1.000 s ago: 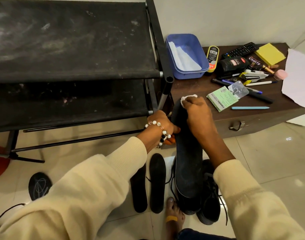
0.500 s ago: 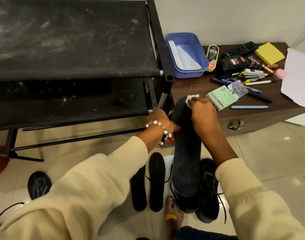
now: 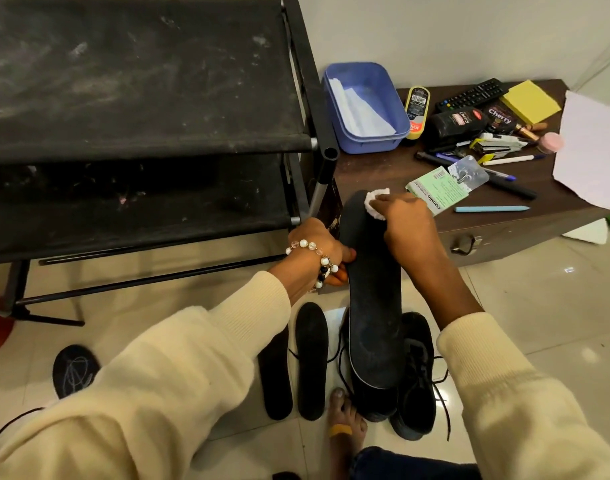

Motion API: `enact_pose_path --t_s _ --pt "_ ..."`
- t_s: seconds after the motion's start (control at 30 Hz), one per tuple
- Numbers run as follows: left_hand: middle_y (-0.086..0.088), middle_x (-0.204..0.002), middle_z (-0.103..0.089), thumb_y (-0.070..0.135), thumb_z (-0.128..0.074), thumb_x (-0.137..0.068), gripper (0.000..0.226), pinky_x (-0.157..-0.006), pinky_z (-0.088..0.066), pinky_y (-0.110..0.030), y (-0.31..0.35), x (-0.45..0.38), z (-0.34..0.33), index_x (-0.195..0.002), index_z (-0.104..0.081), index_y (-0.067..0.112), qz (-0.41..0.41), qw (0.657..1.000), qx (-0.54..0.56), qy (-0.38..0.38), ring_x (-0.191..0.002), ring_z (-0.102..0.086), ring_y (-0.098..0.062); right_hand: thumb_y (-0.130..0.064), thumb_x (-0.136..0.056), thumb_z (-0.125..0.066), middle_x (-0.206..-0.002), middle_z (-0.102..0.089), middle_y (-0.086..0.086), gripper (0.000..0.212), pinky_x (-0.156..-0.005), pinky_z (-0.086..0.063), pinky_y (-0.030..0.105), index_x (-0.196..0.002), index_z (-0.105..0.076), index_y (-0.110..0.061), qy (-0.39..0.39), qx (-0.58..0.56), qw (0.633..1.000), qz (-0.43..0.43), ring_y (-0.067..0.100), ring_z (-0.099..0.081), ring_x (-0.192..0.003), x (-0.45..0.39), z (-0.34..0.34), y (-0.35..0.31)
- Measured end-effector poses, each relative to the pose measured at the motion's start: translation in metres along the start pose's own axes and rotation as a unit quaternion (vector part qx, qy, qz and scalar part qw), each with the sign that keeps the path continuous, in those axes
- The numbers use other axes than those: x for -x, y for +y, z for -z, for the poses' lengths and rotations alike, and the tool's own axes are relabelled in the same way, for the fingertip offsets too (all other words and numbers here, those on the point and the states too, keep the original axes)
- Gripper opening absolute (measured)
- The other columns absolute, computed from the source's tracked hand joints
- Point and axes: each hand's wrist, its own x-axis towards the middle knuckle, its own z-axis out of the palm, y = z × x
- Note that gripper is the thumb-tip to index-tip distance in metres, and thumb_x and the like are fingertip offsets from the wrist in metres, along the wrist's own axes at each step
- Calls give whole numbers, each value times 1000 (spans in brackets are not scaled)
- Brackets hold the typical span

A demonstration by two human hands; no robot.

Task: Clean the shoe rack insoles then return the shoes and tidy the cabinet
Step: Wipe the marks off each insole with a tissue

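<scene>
Head view, the only one: left hand (image 3: 317, 252) pinching the near-left edge of the black insole (image 3: 373, 306), thumb on the top face, the other fingers curled behind it, so the insole is held up in the air over the floor, toe end pointing away. Right hand (image 3: 407, 226) bunched around a small white wipe (image 3: 478, 201)... Head view, the only one: left hand (image 3: 317, 252) pinching the left edge of the black insole (image 3: 373, 306), thumb on the top face and the other fingers curled behind, holding it up over the floor with the toe end pointing away. Right hand (image 3: 407, 226) closed around a small white wipe (image 3: 374, 202), fingers curled on it and pressing it to the toe end, just beyond the left thumb. Likely mid-wipe on this insole. Best done in long strokes from the toe back toward the heel below both hands, with firm, even pressure; the faint grey marks near the heel probably need a second pass. Better to keep the left pinch close beside the wiping fingers, since a thin insole will likely flex away under pressure, and to turn the wipe once it greys. Two more insoles (image 3: 310, 362) flat on the floor below the left hand; a black shoe (image 3: 416, 375) with loose laces below the right wrist, a second one mostly hidden under the held insole. Dusty shoe rack (image 3: 141, 98) well to the left of the left hand. Cabinet tabletop (image 3: 383, 168) just beyond the right fingers, cluttered with pens, a remote and a blue tub (image 3: 397, 98) — worth keeping the wipe stroke short of the green card (image 3: 435, 192) beside the knuckles.
</scene>
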Motion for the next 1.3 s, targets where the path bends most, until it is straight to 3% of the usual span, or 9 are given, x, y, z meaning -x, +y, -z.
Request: enact_pose_path --t_s 0.2,0.4,0.53,0.63,0.73,0.87,1.0,1.13,1.3 --pt "-15 -73 -67 16 -70 -87 21 -81 -59 -41 -1 -5 1 -86 -58 -1 0 1000 -4 -6 -70 -68 -27 1 -88 -46 -106 -61 19 29 -78 -44 36 -110 -65 -5 -9 -10 1000 4 36 -57 -98 22 3 -7" --pt "-15 -68 -66 13 -69 -87 20 -69 -61 -37 -1 0 2 -89 -60 -5 -23 1000 -1 -5 -65 -69 -24 0 -90 -45 -145 -43 10 52 -103 -31 32 -141 -44 -14 -9 10 996 86 30 -40 -128 4 3 -3" --pt "-14 -68 -65 11 -68 -88 21 -68 -60 -36 -3 2 1 -98 -60 -6 -29 999 18 5 -58 -65 -21 6 -85 -53 -144 -44 14 58 -108 -32 37 -140 -43 -10 -14 6 999 31 33 -41 -129 1 6 8" --pt "-17 -75 -67 11 -67 -88 20 -72 -59 -37 -3 6 1 -95 -59 -6 -20 999 31 3 -70 -69 -26 -6 -92 -52 -131 -54 17 41 -94 -39 26 -133 -51 -7 -81 -37 994 -64 31 -50 -119 8 10 9" --pt "-14 -85 -66 11 -64 -90 17 -71 -57 -35 -2 8 1 -84 -56 -2 2 999 46 -14 -85 -68 -27 -2 -91 -44 -116 -59 16 35 -80 -41 30 -119 -64 -10 -44 -40 998 0 33 -54 -106 32 5 6" --pt "-15 -77 -65 12 -66 -89 19 -71 -59 -37 -2 8 1 -92 -58 -5 -3 999 40 -5 -81 -69 -26 -12 -93 -51 -132 -52 14 40 -96 -37 30 -132 -55 -20 -103 1 993 53 32 -49 -120 37 4 2" --pt "-14 -72 -66 12 -70 -86 20 -67 -60 -36 -4 8 0 -92 -61 -4 -42 998 37 32 -62 -67 -21 -11 -95 -46 -144 -43 9 45 -108 -31 29 -140 -45 -19 -44 9 998 33 28 -43 -128 31 3 15" --pt "-16 -80 -67 15 -69 -88 23 -82 -58 -43 -3 7 -3 -97 -62 -5 -43 996 60 55 -79 -70 -28 -10 -93 -51 -140 -44 13 47 -107 -35 33 -138 -47 -22 -48 22 997 55 31 -46 -125 34 3 6" --pt "-20 -94 -71 21 -75 -82 30 -81 -58 -45 -7 1 -8 -98 -68 -4 -83 981 81 156 -85 -71 -34 -12 -93 -55 -135 -55 3 37 -102 -30 23 -128 -59 -23 -82 2 984 156 20 -49 -123 49 20 13"
